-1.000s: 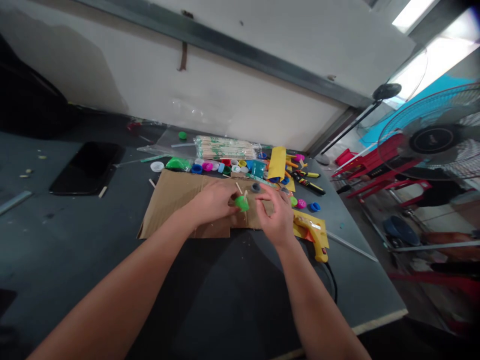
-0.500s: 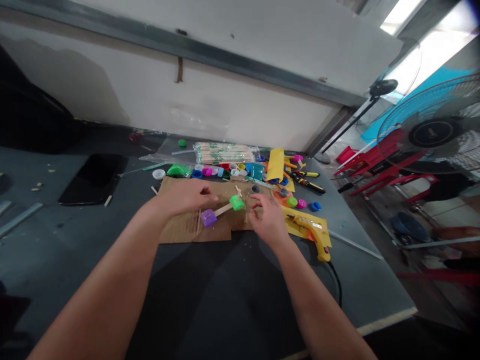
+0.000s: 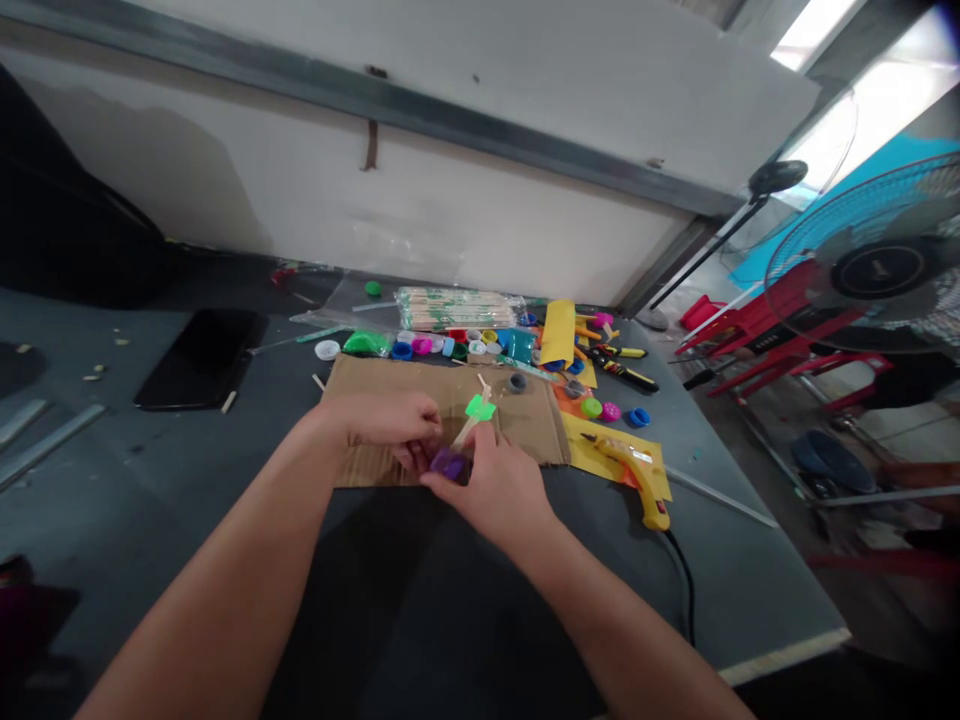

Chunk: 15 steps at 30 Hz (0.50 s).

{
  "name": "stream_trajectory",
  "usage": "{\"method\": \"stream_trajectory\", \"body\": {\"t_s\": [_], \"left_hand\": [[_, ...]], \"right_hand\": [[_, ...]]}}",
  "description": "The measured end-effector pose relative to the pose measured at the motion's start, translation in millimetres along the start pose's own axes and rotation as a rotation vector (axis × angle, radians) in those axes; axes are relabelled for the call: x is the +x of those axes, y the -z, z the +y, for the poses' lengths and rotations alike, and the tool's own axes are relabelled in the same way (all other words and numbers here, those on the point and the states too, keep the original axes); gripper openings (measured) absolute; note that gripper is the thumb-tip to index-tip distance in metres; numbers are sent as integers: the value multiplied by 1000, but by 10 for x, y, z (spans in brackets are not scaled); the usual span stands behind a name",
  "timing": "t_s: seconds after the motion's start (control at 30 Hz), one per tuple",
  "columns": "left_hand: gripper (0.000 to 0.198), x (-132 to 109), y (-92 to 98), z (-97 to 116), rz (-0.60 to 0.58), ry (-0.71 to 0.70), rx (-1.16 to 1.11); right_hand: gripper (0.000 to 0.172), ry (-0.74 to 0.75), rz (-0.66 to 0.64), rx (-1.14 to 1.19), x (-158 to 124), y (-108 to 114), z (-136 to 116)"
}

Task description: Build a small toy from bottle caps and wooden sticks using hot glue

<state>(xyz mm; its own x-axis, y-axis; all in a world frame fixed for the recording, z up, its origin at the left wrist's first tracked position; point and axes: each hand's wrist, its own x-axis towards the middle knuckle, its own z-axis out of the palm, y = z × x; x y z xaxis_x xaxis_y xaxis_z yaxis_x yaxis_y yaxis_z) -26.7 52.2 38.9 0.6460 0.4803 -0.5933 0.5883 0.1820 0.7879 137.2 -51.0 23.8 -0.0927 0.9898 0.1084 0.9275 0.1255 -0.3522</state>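
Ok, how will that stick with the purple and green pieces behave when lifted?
The stick looks thin and straight, so probably light and fairly stiff. With the purple piece and green piece set apart along it, it may twist or tip if gripped off-centre.

Your grey bench [image 3: 750, 580] carries a flat cardboard sheet [image 3: 442, 385] in front of you, a black phone [image 3: 199, 358] to your left and a yellow card [image 3: 589, 457] to your right; bagged wooden sticks [image 3: 457, 308] toward the back seem to rest on it too.
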Motion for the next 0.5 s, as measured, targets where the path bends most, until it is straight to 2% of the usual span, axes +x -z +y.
{"method": "stream_trajectory", "body": {"t_s": [0.07,0.13,0.33,0.5], "left_hand": [[13,20,-5,-13,-33,-3,-25],[16,19,37,-39,-28,11,-12],[24,-63,277,-169,264,-34,60],[20,-30,296,-231,322,-52,151]], "right_hand": [[50,-24,20,-48,-1,-62,-53],[47,-40,46,-69,7,-120,-75],[30,-12,122,-68,21,-114,-38],[30,1,110,23,62,-13,97]]}}
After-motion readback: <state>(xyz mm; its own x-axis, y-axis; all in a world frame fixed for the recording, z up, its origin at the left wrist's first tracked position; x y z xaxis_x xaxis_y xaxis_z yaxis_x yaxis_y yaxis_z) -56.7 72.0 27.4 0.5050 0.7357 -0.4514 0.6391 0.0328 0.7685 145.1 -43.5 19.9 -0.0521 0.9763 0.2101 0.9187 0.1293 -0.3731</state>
